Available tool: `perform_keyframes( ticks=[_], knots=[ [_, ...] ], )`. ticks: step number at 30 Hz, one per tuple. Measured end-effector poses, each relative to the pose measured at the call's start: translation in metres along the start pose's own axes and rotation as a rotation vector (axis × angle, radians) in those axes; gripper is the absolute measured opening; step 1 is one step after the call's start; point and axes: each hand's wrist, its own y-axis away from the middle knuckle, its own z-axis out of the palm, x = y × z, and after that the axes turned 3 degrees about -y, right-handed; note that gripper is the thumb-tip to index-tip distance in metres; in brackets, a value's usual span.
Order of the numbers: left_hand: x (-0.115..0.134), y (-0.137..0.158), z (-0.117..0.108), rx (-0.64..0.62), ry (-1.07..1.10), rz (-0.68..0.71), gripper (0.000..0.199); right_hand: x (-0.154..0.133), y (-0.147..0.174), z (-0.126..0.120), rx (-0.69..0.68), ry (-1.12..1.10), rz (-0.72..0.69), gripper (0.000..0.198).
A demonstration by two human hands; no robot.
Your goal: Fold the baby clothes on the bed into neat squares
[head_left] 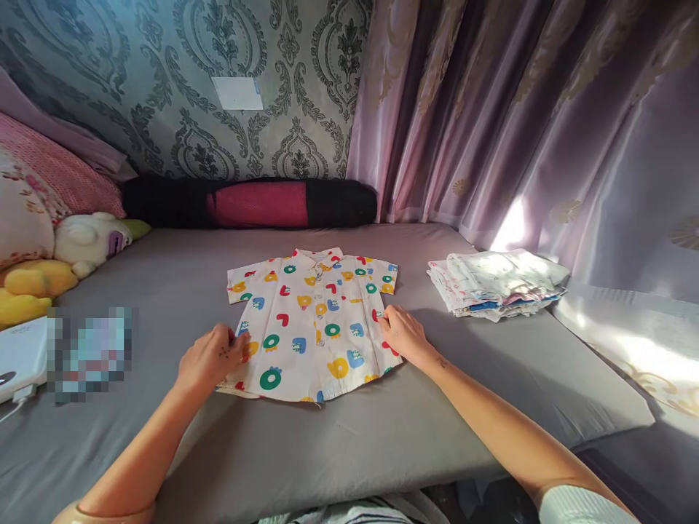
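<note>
A small white short-sleeved shirt [311,320], printed with red, green, blue and yellow shapes, lies spread face up on the grey sheet. Its collar points away from me and its buttoned front faces up. My left hand [215,356] is closed at the shirt's left side, fingers pinching the edge near the lower part. On the opposite side, my right hand [403,331] pinches the right edge below the sleeve. The fingertips of both hands are partly hidden.
A stack of folded clothes [499,284] sits at the right, near the purple curtain [464,109]. Plush toys [90,240], a white power bank [25,356] with a cable and a blurred-out item [95,353] are at the left. A black-and-red roll [256,204] lies along the wall.
</note>
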Motion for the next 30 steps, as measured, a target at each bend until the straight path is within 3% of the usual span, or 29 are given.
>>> perform_keyframes(
  ticks=[5, 10, 20, 24, 30],
  knots=[
    [-0.013, -0.001, 0.008, 0.037, -0.028, 0.048, 0.034, -0.004, 0.001, -0.005, -0.009, 0.013, 0.076, 0.023],
    [-0.014, -0.001, 0.012, 0.028, -0.023, 0.123, 0.029, -0.002, -0.004, 0.0, -0.019, 0.04, 0.036, 0.023],
    [-0.002, 0.007, 0.002, 0.012, 0.27, 0.07, 0.034, -0.008, -0.003, 0.0, 0.004, -0.083, 0.075, 0.027],
    [-0.008, 0.005, 0.01, -0.001, 0.145, 0.197, 0.041, -0.009, 0.003, 0.001, 0.005, -0.041, 0.031, 0.027],
    [-0.012, 0.007, 0.007, -0.031, -0.04, 0.182, 0.043, -0.004, 0.005, 0.007, -0.006, 0.053, -0.005, 0.031]
  ],
)
